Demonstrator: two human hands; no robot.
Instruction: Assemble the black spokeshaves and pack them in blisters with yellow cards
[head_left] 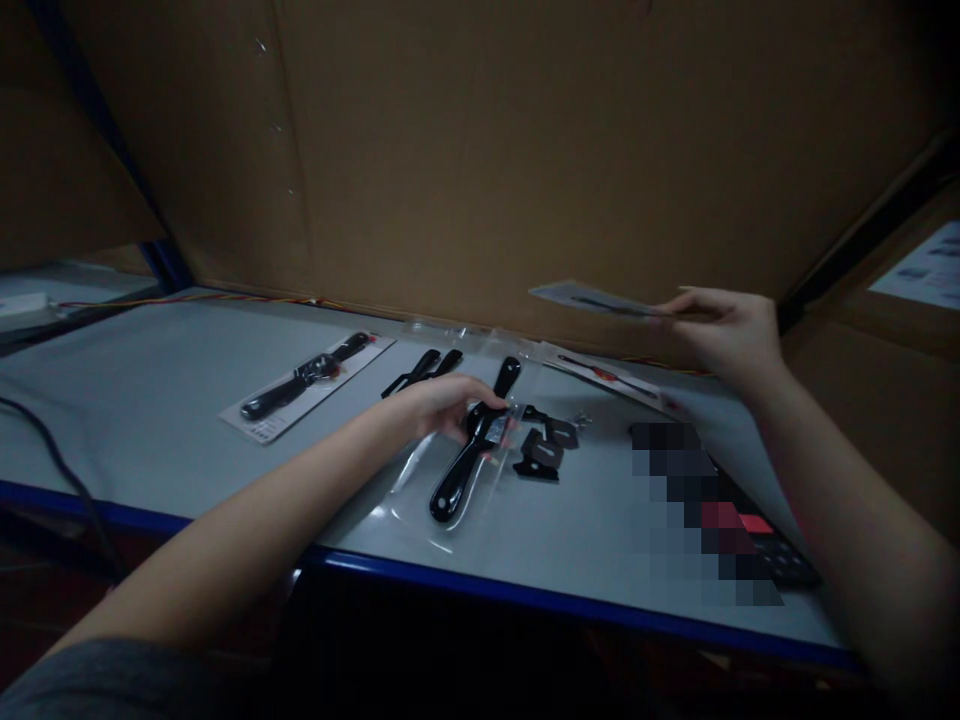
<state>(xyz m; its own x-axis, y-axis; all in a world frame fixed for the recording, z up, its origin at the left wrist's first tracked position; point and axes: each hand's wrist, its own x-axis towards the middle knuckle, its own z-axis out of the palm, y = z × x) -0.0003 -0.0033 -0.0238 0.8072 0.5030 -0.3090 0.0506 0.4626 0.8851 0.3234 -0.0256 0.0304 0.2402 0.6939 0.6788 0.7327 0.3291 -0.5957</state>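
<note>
Background: Big brown cardboard sheets (480,170) stand up behind a long gray table (135,400) with a blue edge (480,600). A thin black wire (64,460) hangs down over the table's left side.

Left hand: The left hand (450,408) is low over the table. Its fingers lie across the top of a black watch (469,470), touching it. It is hard to tell if the hand is gripping tight.

Watch spot: The watch lies in a clear plastic bag (401,505) on the table, right under the left hand, with its long strap reaching toward the person.

Right hand: The right hand (727,335) is up in the air, off to the right and well apart from the left hand. Its thumb and fingers pinch the end of a thin card (592,298), which has a dark strap on it and points left.

Other things: Another black watch on a white card (300,378) lies left of the left hand. Black strap pieces (424,370) lie just past that hand. Small dark flat pieces (541,455) sit just right of the bag. A red and black strap on a white card (607,375) lies further back.

Blurred part: A patch (697,510) on the right of the table is too blurry to tell what it is.
</note>
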